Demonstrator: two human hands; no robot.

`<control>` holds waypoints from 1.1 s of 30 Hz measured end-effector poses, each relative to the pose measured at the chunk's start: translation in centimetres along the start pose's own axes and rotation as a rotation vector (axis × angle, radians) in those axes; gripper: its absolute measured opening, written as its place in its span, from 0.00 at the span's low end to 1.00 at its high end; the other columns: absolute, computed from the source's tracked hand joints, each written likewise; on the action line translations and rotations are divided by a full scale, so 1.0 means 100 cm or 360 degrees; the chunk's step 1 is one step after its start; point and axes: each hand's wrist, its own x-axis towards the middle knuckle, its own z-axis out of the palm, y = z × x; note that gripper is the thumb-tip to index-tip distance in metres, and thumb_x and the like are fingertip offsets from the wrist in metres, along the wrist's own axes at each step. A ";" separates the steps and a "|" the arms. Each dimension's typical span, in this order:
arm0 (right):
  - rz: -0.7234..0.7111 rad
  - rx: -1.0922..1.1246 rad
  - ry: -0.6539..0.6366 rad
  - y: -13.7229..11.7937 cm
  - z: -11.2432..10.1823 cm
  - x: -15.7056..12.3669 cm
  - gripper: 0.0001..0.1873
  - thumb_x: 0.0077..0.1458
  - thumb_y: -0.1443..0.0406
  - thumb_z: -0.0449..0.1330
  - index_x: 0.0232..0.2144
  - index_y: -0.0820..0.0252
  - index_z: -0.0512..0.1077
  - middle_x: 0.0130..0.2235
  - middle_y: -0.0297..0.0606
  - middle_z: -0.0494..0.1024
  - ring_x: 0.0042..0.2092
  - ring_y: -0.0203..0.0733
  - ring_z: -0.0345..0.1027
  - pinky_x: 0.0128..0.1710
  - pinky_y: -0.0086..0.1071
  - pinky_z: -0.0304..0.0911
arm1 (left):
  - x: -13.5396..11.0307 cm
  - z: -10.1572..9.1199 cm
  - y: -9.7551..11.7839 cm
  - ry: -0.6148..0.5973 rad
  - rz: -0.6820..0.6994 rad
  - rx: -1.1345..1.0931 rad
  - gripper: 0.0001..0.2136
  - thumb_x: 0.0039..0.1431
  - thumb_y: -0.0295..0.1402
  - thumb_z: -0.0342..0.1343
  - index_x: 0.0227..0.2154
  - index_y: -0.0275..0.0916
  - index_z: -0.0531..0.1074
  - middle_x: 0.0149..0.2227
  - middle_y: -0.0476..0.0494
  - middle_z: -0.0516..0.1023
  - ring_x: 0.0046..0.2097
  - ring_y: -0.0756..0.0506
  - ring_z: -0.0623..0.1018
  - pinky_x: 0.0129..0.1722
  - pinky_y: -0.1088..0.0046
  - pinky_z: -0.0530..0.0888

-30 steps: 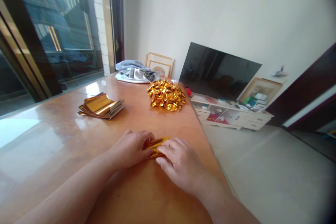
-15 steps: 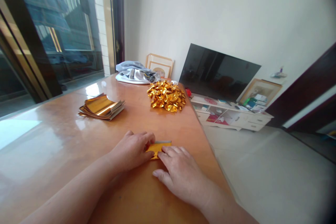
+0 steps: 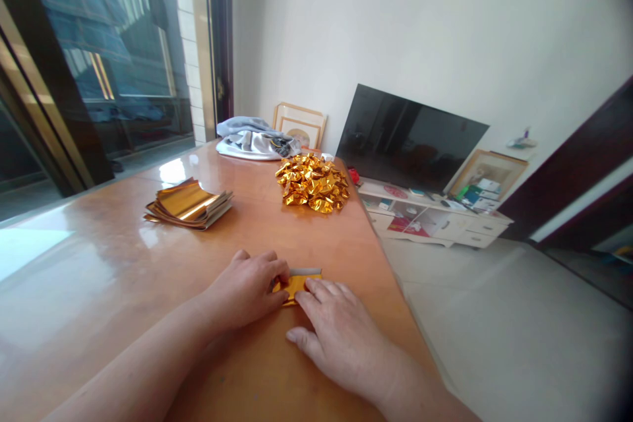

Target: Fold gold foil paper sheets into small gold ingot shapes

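The left hand (image 3: 250, 289) pinches a shiny foil strip (image 3: 297, 284), right hand (image 3: 341, 328) spread on it.

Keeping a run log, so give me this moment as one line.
left hand: on gold foil sheet; right hand: on sheet, thumb spread; beyond: foil stack, foil pile; surface: table

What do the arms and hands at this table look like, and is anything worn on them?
They are a person's own: the left hand and right hand wear no gloves. The visible forearms are sleeveless. No watch, bracelet, ring, cable or marking can be made out.
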 end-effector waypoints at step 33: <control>-0.0002 -0.0014 -0.0017 0.000 -0.003 -0.002 0.24 0.62 0.53 0.61 0.56 0.54 0.71 0.61 0.44 0.71 0.61 0.54 0.63 0.63 0.49 0.56 | -0.003 -0.001 -0.003 0.0018 -0.0078 0.0084 0.10 0.55 0.42 0.61 0.34 0.42 0.72 0.38 0.46 0.76 0.42 0.41 0.74 0.39 0.68 0.64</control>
